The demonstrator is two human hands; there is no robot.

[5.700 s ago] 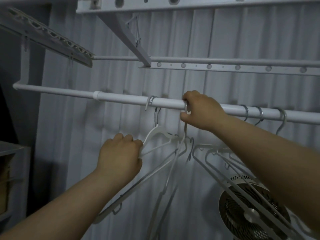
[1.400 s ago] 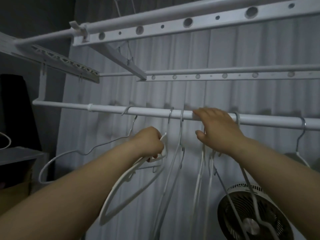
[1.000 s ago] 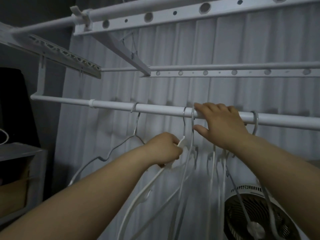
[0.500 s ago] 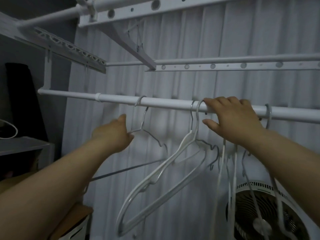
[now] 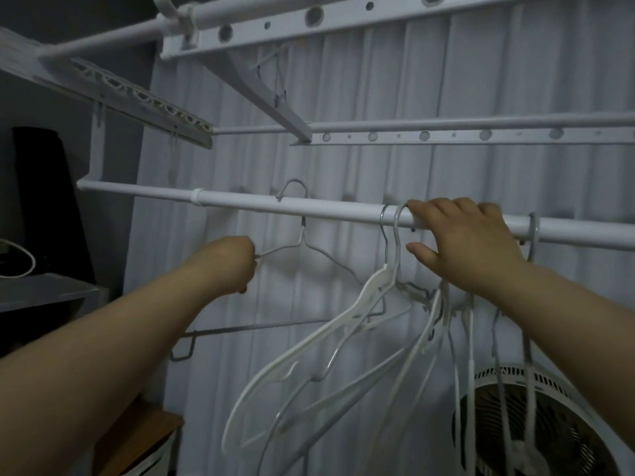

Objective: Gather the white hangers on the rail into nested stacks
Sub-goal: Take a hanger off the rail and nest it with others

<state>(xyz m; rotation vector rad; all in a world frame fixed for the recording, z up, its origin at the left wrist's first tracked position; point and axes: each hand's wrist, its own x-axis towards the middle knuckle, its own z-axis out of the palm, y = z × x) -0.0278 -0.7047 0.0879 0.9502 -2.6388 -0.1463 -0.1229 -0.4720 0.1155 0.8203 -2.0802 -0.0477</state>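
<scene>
**A:** Two white hangers (image 5: pixel 372 286) hang from the rail (image 5: pixel 326 211), hooks side by side; their bodies slant down to the left, one lying close against the other.

**B:** Where is the right hand (image 5: pixel 470 249)?

**A:** Just right of those two hooks; its fingers lie loosely over the top of the rail, the thumb spread free below and gripping nothing.

**B:** And under it?

**A:** More hangers (image 5: pixel 470 345), seen edge-on, packed close together; how many, I cannot tell; one further hook sits on the rail just right of the hand.

**B:** The left hand (image 5: pixel 230 262)?

**A:** Below the rail and well left of the white pair; its fingers are curled tight round the left shoulder of a thin wire hanger (image 5: pixel 302 237); that hanger's hook stands above the rail, its bar tilted down to the left.

**B:** Anything else?

**A:** A pleated pale curtain (image 5: pixel 360 80) behind; a round fan (image 5: pixel 567 434) at lower right, partly behind the edge-on hangers; the light is dim.
</scene>
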